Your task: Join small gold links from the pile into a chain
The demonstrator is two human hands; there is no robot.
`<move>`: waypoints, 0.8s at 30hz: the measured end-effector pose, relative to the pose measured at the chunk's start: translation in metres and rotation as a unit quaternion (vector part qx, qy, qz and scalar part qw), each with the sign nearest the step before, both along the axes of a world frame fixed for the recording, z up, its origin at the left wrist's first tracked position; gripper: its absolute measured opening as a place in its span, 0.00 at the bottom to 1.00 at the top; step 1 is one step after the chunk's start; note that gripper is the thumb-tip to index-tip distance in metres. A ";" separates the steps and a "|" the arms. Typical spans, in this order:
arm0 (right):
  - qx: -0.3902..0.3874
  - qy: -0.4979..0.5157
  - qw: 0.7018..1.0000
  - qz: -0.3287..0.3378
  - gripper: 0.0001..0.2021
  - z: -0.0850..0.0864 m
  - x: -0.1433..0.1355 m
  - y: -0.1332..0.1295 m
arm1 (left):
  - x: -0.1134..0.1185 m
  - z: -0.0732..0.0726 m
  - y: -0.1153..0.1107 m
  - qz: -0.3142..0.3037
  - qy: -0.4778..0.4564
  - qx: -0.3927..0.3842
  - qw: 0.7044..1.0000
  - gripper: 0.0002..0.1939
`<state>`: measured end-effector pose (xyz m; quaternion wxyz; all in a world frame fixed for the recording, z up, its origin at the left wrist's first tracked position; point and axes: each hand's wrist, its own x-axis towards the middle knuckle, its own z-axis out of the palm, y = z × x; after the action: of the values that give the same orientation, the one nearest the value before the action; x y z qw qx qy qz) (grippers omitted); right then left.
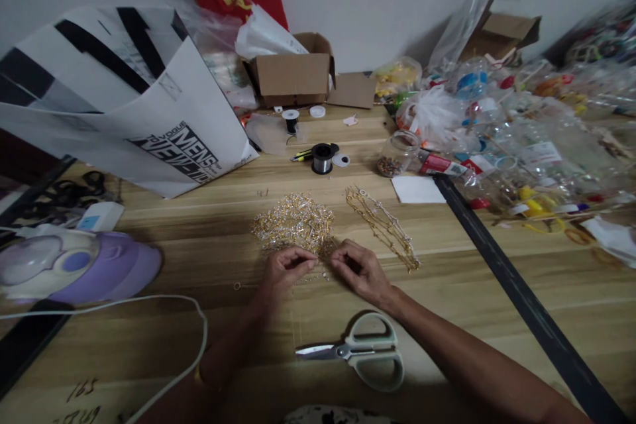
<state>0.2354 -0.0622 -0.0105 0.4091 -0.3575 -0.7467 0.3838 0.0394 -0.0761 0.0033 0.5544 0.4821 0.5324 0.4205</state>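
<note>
My left hand [289, 269] is closed in a pinch at the front edge of a heap of gold and clear beaded pieces [293, 218]. Facing it, my right hand [362, 270] pinches too, its fingertips a short gap away. Whatever sits between the fingers is too fine to make out. A thin chain with a small ring [237, 285] at its left end runs beneath my left hand and shows again below the fingertips. Scissors [368, 351] with pale handles lie nearer to me, blades pointing left. Finished-looking beaded gold chains [382, 228] are laid out right of the heap.
Behind the heap stand a wire spool [322, 160] and a jar of beads [397, 152]. A large paper bag [183, 126] and a purple-white appliance [109, 265] with a white cord [199, 308] are left. Plastic bottles [527, 146] crowd the right; a cardboard box [293, 76] sits at the back.
</note>
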 end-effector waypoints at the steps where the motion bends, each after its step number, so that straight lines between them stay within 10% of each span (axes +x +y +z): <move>1: 0.000 0.001 1.000 -0.001 0.06 0.000 0.000 0.000 | 0.000 0.000 0.000 -0.002 -0.003 0.001 1.000 0.05; 24: 0.006 0.004 1.000 0.001 0.08 0.000 0.000 0.001 | 0.002 -0.001 0.001 0.015 0.029 0.017 0.999 0.06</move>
<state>0.2351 -0.0611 -0.0106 0.4143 -0.3529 -0.7475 0.3809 0.0411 -0.0756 0.0019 0.5238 0.4958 0.5482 0.4234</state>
